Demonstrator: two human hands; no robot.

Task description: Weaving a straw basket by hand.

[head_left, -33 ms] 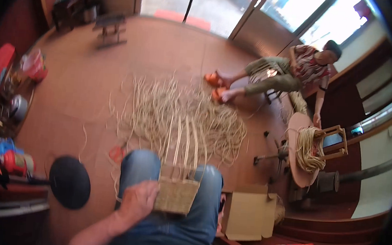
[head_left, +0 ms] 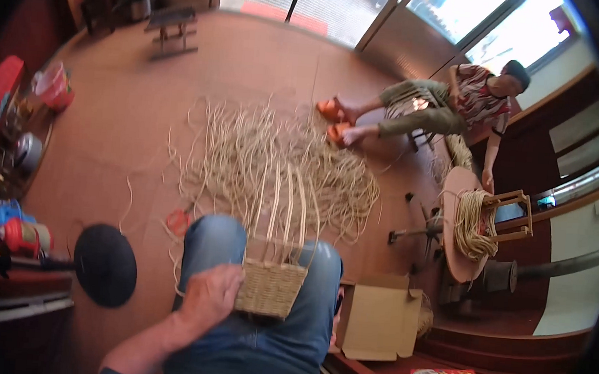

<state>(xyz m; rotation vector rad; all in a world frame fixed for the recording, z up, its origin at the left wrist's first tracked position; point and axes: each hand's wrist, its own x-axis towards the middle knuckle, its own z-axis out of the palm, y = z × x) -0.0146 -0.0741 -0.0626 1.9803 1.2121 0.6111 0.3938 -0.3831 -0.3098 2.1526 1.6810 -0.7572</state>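
Observation:
On my lap, between the thighs of my blue jeans, rests a small woven basket (head_left: 272, 289) of tan plant strands. Long unwoven strands (head_left: 287, 207) run forward from its far edge over a thin crosswise strand. My left hand (head_left: 212, 294) is closed on the basket's left side, with the fingertips partly hidden against it. My right hand does not show. A narrow pinkish shape beside my right thigh is too hidden to make out. Beyond my knees a wide heap of loose tan cord (head_left: 274, 150) covers the floor.
A co-worker in orange shoes (head_left: 333, 111) sits at the far right, one hand near a wooden frame with coiled cord (head_left: 474, 225) on an oval board. An open cardboard box (head_left: 381, 323) stands at my right. A round black seat (head_left: 105, 264) and a red-handled tool (head_left: 178, 222) are at left.
The whole view has shifted slightly, with the floor and lap a little higher in the picture. My left hand stays on the basket's side.

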